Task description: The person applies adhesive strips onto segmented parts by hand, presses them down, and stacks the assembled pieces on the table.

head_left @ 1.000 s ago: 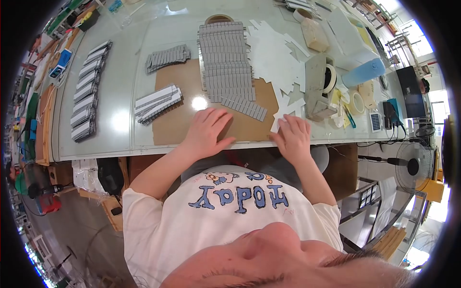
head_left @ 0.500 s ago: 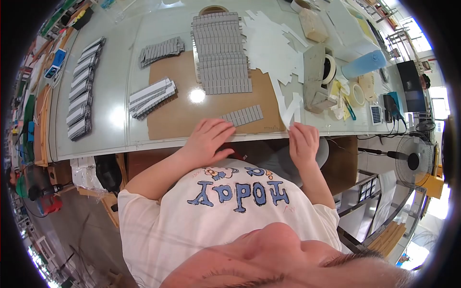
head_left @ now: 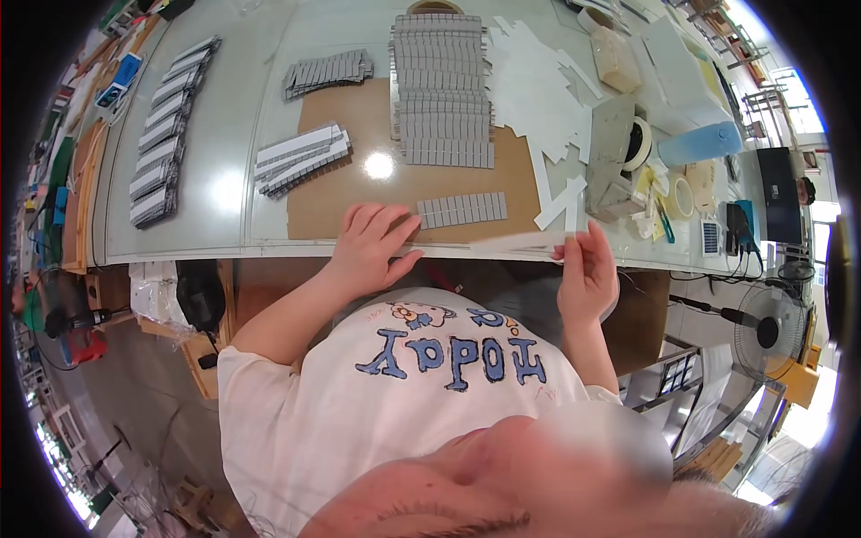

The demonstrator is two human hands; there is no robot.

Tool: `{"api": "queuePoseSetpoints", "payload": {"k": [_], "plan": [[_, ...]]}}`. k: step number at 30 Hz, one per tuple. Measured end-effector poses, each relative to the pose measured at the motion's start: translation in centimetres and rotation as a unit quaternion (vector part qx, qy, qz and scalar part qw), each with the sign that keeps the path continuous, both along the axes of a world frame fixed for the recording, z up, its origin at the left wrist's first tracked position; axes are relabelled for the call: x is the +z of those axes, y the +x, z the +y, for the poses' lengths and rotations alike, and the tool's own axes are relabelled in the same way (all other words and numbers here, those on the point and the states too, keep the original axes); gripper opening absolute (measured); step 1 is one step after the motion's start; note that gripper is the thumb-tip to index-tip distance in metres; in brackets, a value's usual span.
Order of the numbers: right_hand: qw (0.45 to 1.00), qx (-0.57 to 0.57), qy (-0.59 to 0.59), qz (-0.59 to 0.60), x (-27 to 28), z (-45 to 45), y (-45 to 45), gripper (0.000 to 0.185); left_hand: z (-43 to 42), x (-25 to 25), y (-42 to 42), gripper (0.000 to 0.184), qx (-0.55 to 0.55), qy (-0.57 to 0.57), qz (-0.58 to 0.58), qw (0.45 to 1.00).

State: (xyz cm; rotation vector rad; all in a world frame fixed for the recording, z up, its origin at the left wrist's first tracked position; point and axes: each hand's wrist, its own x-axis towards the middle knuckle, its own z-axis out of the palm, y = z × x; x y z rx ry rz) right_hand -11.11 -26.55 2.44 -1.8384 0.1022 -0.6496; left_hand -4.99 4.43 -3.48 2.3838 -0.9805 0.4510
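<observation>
A short grey segmented strip [head_left: 462, 210] lies on the brown board [head_left: 359, 202] near the table's front edge. My left hand [head_left: 369, 247] rests at the board's front edge with fingers apart, its fingertips close to the strip's left end. In my right hand [head_left: 587, 269], the thumb and fingers pinch a thin white strip [head_left: 516, 241], which points left over the table edge. Beyond the grey strip is a long stack of grey segmented strips [head_left: 444, 90]. White strips [head_left: 303, 157] lie on grey ones at the board's left side. White paper pieces [head_left: 536, 99] are heaped to the right.
Another grey pile [head_left: 328, 72] sits at the board's back left. A long row of white and grey stacks [head_left: 170, 134] lies far left. On the right are a grey tape dispenser [head_left: 612, 161], a blue bottle [head_left: 701, 143] and a tape roll [head_left: 680, 195].
The short grey strip has been turned and now lies nearly parallel to the table edge, apart from the big stack. My right hand has lifted a white strip from the paper pieces.
</observation>
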Motion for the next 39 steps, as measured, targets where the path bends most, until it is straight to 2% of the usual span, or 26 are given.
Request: {"api": "queuePoseSetpoints", "payload": {"k": [1,4,5,7,8,11,20,39], "plan": [[1.0,0.001,0.0,0.0,-0.1,0.2,0.5,0.019,0.0,-0.1,-0.1,0.05,0.001,0.0,0.0,1.0],[0.974,0.09,0.179,0.101,-0.6,1.0,2.6,0.019,-0.1,-0.2,-0.4,0.046,-0.02,0.001,-0.016,1.0],[0.974,0.092,0.179,0.102,-0.8,1.4,3.2,0.019,-0.2,-0.2,-0.4,0.045,-0.023,0.004,-0.02,1.0],[0.933,0.107,0.279,0.2,-1.0,2.1,4.5,0.018,-0.3,-0.2,-0.3,0.044,-0.021,0.007,-0.023,0.999],[0.926,0.105,0.289,0.217,-1.0,2.7,5.0,0.018,-0.2,-0.1,-0.3,0.044,-0.015,0.003,-0.024,1.0],[0.916,0.11,0.269,0.277,-2.7,2.6,6.3,0.017,-0.1,-0.3,-0.2,0.044,-0.007,0.006,-0.026,1.0],[0.917,0.094,0.231,0.313,-4.0,2.6,7.0,0.017,-0.3,-0.5,-0.2,0.043,-0.002,0.018,-0.039,0.999],[0.92,0.095,0.2,0.323,-4.0,2.8,7.2,0.018,-0.4,-0.9,-0.2,0.043,0.005,0.024,-0.037,0.999]]}}
